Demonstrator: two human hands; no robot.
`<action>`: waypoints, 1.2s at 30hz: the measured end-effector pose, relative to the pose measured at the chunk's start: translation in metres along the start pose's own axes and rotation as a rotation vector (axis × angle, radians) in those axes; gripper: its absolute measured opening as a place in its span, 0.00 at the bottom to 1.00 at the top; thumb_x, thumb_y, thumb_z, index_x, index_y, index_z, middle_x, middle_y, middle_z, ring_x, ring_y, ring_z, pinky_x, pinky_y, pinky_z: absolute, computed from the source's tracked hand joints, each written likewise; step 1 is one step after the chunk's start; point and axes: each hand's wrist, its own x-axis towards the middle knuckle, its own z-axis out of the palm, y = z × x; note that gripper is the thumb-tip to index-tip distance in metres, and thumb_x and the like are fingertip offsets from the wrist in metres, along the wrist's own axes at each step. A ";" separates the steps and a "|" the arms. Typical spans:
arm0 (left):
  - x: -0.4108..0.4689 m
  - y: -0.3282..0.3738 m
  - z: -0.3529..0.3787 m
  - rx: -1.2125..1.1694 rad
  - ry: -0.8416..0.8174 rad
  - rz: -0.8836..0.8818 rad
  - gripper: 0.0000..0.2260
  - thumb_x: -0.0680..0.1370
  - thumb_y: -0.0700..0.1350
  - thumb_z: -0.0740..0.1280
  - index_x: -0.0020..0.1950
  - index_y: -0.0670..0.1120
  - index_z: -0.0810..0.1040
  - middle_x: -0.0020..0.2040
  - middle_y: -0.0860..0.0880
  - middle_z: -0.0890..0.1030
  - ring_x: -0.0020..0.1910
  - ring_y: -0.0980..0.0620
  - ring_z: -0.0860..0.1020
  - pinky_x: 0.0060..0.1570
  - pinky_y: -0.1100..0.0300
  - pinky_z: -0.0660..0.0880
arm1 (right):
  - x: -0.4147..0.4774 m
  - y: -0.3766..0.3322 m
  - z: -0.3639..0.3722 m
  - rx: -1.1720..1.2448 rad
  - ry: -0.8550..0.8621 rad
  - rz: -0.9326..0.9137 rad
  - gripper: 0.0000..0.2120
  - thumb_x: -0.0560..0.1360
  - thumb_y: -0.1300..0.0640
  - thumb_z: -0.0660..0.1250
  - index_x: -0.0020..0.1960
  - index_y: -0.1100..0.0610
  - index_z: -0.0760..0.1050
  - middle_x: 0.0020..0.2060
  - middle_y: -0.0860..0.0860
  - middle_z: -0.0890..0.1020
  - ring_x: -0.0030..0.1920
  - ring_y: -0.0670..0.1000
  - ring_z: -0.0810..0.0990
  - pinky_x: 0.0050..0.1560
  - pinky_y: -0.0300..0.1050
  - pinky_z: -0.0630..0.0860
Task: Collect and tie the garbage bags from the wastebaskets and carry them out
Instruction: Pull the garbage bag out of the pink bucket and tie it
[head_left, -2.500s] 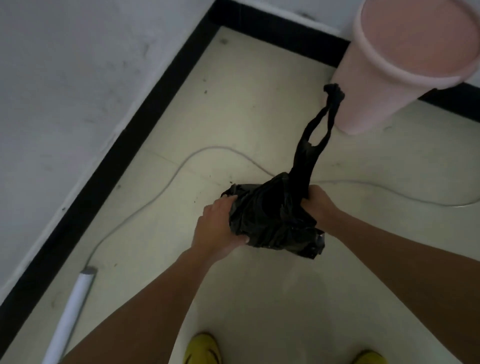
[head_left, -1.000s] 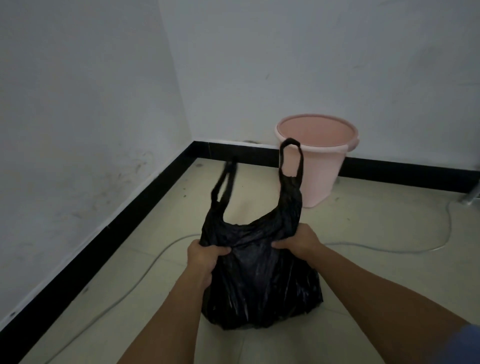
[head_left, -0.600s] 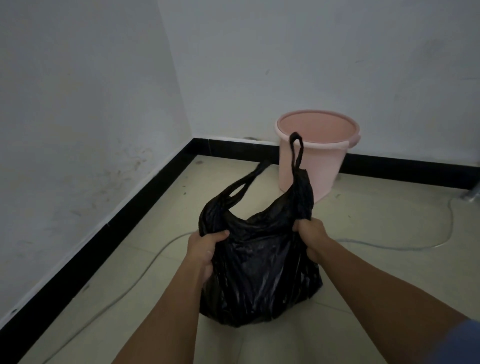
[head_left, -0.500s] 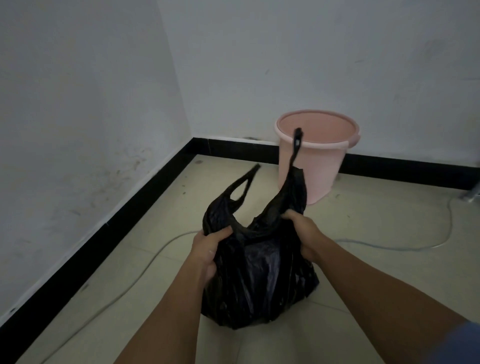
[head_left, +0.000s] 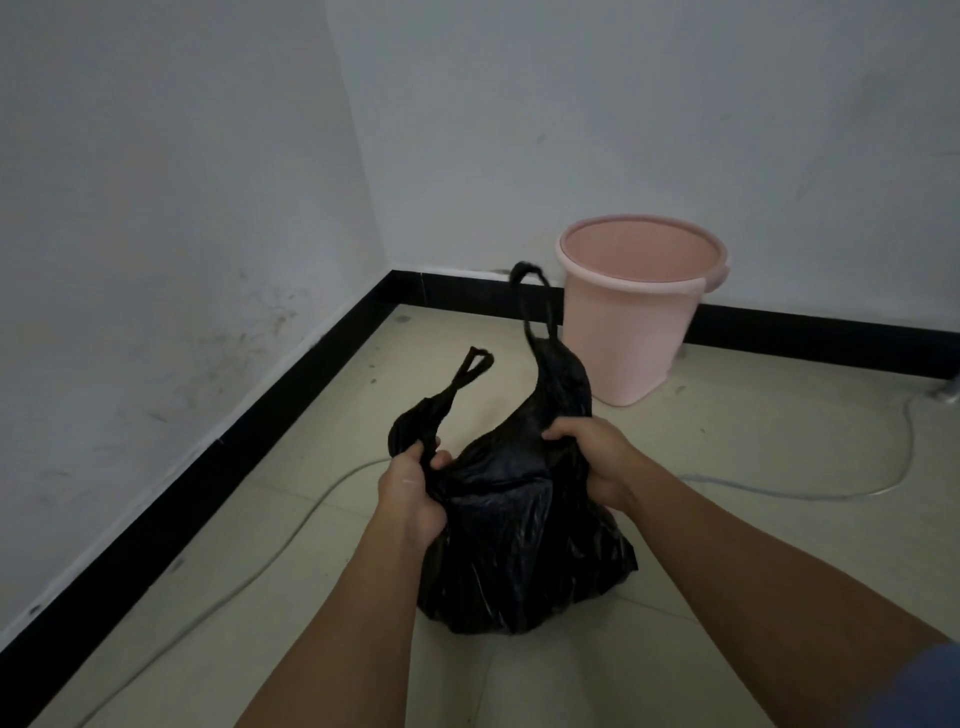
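Note:
A black garbage bag (head_left: 519, 551) hangs in front of me above the floor, held by both hands. My left hand (head_left: 413, 493) grips the gathered plastic at the base of the bag's left handle loop (head_left: 470, 366). My right hand (head_left: 592, 457) grips the bag's upper right side below the taller right handle loop (head_left: 535, 296), which stands up. The bag's mouth is bunched between my hands. Behind it stands a pink wastebasket (head_left: 636, 317) with no liner in it.
White walls meet in a corner at the back left, with a black baseboard (head_left: 218, 478) along the floor. A pale cable (head_left: 810, 493) snakes over the tiles behind the bag and toward the lower left.
I have straightened up and the view rose from the floor to the corner. Both hands have pulled the bag's top together, and the left handle loop has dropped lower and closer to my left hand.

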 end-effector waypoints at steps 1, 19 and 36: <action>-0.002 0.000 0.000 -0.004 -0.023 -0.015 0.16 0.82 0.51 0.57 0.37 0.45 0.69 0.23 0.51 0.65 0.27 0.51 0.63 0.34 0.59 0.67 | -0.002 -0.002 0.003 0.019 -0.034 0.041 0.21 0.66 0.61 0.70 0.59 0.65 0.79 0.54 0.62 0.83 0.52 0.62 0.82 0.54 0.55 0.80; -0.014 -0.006 0.012 0.598 -0.442 0.073 0.07 0.80 0.42 0.63 0.50 0.43 0.80 0.34 0.47 0.77 0.34 0.50 0.76 0.40 0.58 0.75 | 0.019 0.021 -0.011 -0.302 0.131 0.089 0.13 0.74 0.61 0.68 0.56 0.67 0.79 0.44 0.63 0.83 0.40 0.60 0.83 0.43 0.50 0.79; 0.008 -0.022 0.004 1.478 -0.379 0.312 0.07 0.76 0.45 0.69 0.46 0.41 0.80 0.44 0.44 0.83 0.44 0.48 0.80 0.43 0.58 0.74 | 0.018 0.001 0.000 0.022 0.139 0.101 0.19 0.77 0.54 0.66 0.62 0.65 0.76 0.51 0.59 0.83 0.45 0.57 0.82 0.43 0.50 0.79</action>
